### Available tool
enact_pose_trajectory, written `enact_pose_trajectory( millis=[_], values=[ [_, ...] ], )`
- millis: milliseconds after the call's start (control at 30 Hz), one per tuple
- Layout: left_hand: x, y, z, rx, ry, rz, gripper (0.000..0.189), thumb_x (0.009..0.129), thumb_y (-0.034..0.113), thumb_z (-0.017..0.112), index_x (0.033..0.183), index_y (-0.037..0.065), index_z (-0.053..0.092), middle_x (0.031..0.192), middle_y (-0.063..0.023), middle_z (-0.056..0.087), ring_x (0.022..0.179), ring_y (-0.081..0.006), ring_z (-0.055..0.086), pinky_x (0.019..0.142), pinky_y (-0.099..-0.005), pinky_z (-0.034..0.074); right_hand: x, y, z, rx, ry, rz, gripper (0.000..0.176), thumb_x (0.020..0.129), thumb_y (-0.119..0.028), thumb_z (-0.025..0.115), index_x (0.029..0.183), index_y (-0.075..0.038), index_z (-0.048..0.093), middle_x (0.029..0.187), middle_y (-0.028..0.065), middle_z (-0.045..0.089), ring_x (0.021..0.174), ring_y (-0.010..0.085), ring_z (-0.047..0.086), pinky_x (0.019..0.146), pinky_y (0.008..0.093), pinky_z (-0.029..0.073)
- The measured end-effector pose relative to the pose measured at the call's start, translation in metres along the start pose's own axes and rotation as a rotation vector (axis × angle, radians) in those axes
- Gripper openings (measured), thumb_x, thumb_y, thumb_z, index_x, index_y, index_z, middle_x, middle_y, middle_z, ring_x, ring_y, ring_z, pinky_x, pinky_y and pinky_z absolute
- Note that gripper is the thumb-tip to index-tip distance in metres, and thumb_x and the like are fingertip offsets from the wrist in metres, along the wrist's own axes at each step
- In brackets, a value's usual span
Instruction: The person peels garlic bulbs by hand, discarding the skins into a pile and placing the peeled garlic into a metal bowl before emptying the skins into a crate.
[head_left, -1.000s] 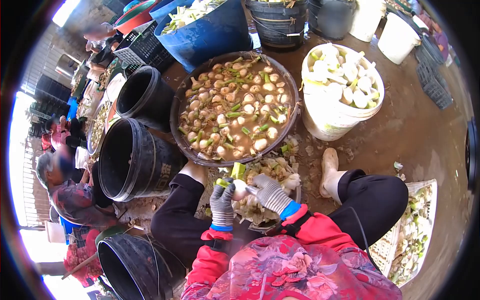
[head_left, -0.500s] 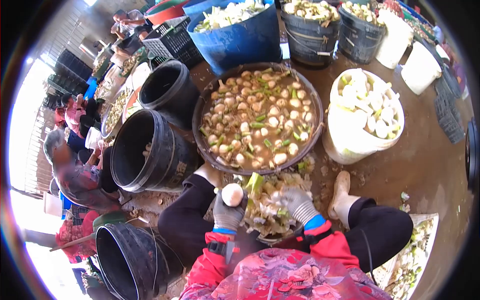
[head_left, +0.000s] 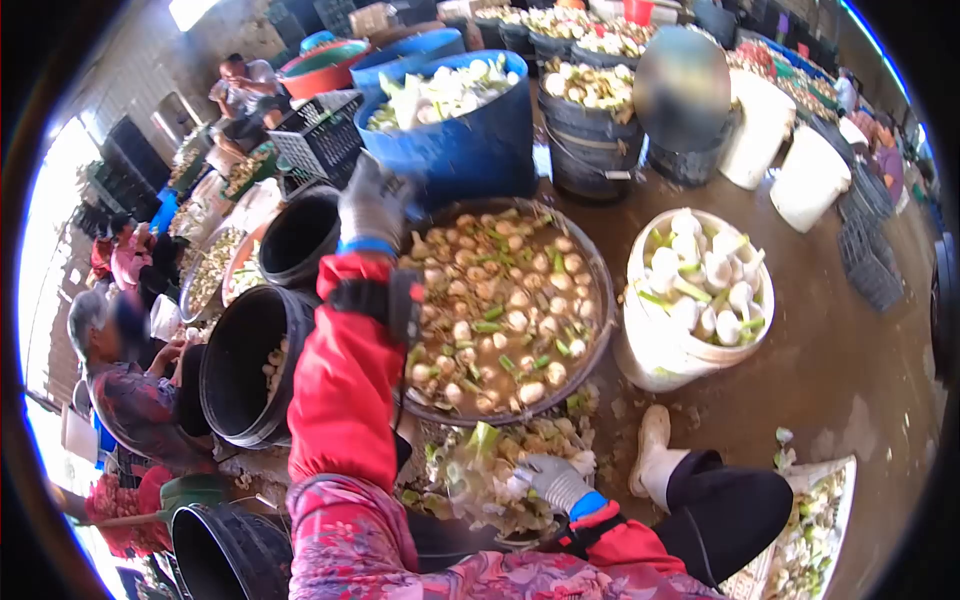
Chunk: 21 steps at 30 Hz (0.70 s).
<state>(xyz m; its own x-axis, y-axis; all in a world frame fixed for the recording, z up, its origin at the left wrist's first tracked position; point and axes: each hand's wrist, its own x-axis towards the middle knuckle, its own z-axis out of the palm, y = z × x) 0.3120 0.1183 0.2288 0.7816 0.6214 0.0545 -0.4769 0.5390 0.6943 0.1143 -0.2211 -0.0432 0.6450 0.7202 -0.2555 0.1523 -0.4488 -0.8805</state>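
Observation:
My left hand [head_left: 375, 208], in a grey glove, is stretched far forward, between the blue tub [head_left: 450, 140] of peeled white garlic bulbs and the wide round basin [head_left: 592, 350]. Its fingers are blurred, and whether they hold anything is hidden. Low in front of me, my right hand [head_left: 555, 482], also gloved, is over a heap of peelings [head_left: 490, 490], fingers extended and apart with nothing visible in them. Garlic bulbs [head_left: 517, 298] and cut green stem pieces float in the basin's brown water. To its right, a white bucket [head_left: 640, 345] holds clean bulbs with stems.
Black buckets [head_left: 230, 370] stand on my left, one with a few bulbs inside. Full dark buckets [head_left: 590, 150] and white buckets [head_left: 808, 178] line the back. A black crate [head_left: 868, 255] lies at right. A person [head_left: 140, 380] sits at left; others sit farther off.
My left hand, which held a white garlic bulb near my lap, has swung forward to beside the blue tub; the bulb is out of sight. My right hand has lowered towards the peelings.

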Motion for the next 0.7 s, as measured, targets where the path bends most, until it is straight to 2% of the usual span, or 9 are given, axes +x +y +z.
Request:
enact_pose_trajectory(
  millis=[33, 100, 167, 233, 300, 433, 467, 533, 700],
  values=[
    [-0.004, -0.003, 0.02, 0.125, 0.157, 0.016, 0.023, 0.09, 0.027, 0.054, 0.087, 0.005, 0.056, 0.076, -0.0033, 0.058, 0.065, -0.0197, 0.056, 0.061, -0.0347, 0.048, 0.002, -0.004, -0.005, -0.006, 0.003, -0.021, 0.047, 0.086, -0.047, 0.053, 0.097, -0.003, 0.064, 0.093, 0.0192, 0.064, 0.088, 0.0356, 0.06, 0.077, 0.0416, 0.047],
    [0.007, -0.04, -0.017, 0.225, -0.142, -0.153, 0.023, 0.088, 0.027, 0.055, 0.087, 0.004, 0.059, 0.075, -0.0046, 0.059, 0.064, -0.0223, 0.057, 0.063, -0.0364, 0.05, 0.009, -0.001, -0.007, 0.028, -0.105, 0.139, 0.053, 0.085, -0.053, 0.051, 0.089, -0.002, 0.065, 0.086, 0.0201, 0.064, 0.084, 0.0364, 0.06, 0.075, 0.0428, 0.047],
    [0.0, -0.123, -0.104, 0.879, -0.382, 0.024, 0.025, 0.084, 0.026, 0.058, 0.086, 0.001, 0.06, 0.073, -0.0077, 0.063, 0.07, -0.0224, 0.064, 0.065, -0.0366, 0.051, 0.014, 0.01, -0.003, -0.075, -0.176, 0.217, 0.056, 0.085, -0.055, 0.048, 0.086, -0.002, 0.065, 0.081, 0.0197, 0.064, 0.082, 0.0368, 0.06, 0.075, 0.0435, 0.047],
    [-0.05, -0.192, -0.165, 1.454, -0.486, -0.069, 0.034, 0.076, 0.033, 0.065, 0.099, 0.007, 0.068, 0.096, -0.015, 0.067, 0.09, -0.0286, 0.065, 0.08, -0.0359, 0.051, 0.021, 0.044, 0.019, -0.167, -0.176, 0.071, 0.057, 0.086, -0.055, 0.048, 0.088, -0.002, 0.065, 0.083, 0.0201, 0.064, 0.082, 0.0371, 0.06, 0.075, 0.0437, 0.047],
    [-0.08, -0.22, -0.164, 1.472, -0.252, -0.393, 0.042, 0.076, 0.035, 0.064, 0.107, 0.007, 0.065, 0.105, -0.0144, 0.065, 0.099, -0.0268, 0.062, 0.088, -0.0334, 0.047, 0.019, 0.012, -0.005, -0.039, -0.176, 0.193, 0.056, 0.086, -0.054, 0.047, 0.088, -0.002, 0.065, 0.084, 0.0201, 0.064, 0.083, 0.0374, 0.06, 0.077, 0.0435, 0.047],
    [-0.062, -0.265, -0.167, 1.733, -0.253, -0.372, 0.068, 0.071, 0.035, 0.066, 0.13, 0.006, 0.047, 0.124, -0.0214, 0.053, 0.112, -0.035, 0.053, 0.096, -0.0386, 0.042, 0.022, 0.014, -0.005, 0.033, -0.144, 0.25, 0.051, 0.086, -0.052, 0.048, 0.094, -0.005, 0.066, 0.089, 0.0192, 0.064, 0.088, 0.0368, 0.06, 0.08, 0.0421, 0.047],
    [-0.055, -0.271, -0.161, 1.724, -0.262, -0.369, 0.068, 0.071, 0.035, 0.066, 0.13, 0.006, 0.047, 0.124, -0.0214, 0.053, 0.112, -0.035, 0.053, 0.096, -0.0386, 0.042, 0.022, 0.013, -0.006, 0.032, -0.106, 0.175, 0.049, 0.087, -0.05, 0.048, 0.097, -0.005, 0.065, 0.092, 0.019, 0.064, 0.09, 0.0361, 0.06, 0.081, 0.0413, 0.047],
    [-0.048, -0.28, -0.154, 1.948, -0.377, -0.679, 0.083, 0.066, 0.041, 0.071, 0.134, 0.005, 0.041, 0.129, -0.023, 0.048, 0.113, -0.0366, 0.053, 0.097, -0.0395, 0.042, 0.024, 0.014, -0.011, 0.071, -0.133, 0.158, 0.048, 0.088, -0.045, 0.05, 0.107, -0.003, 0.061, 0.103, 0.0174, 0.063, 0.098, 0.034, 0.059, 0.085, 0.039, 0.047],
    [-0.065, -0.296, -0.19, 1.849, -0.424, -0.657, 0.082, 0.061, 0.051, 0.075, 0.121, 0.001, 0.05, 0.121, -0.0223, 0.055, 0.106, -0.0336, 0.058, 0.091, -0.0401, 0.046, 0.027, 0.022, -0.006, 0.151, -0.102, 0.324, 0.05, 0.087, -0.045, 0.054, 0.109, 0.0, 0.06, 0.104, 0.0167, 0.064, 0.096, 0.033, 0.06, 0.086, 0.0366, 0.046]
  ],
)
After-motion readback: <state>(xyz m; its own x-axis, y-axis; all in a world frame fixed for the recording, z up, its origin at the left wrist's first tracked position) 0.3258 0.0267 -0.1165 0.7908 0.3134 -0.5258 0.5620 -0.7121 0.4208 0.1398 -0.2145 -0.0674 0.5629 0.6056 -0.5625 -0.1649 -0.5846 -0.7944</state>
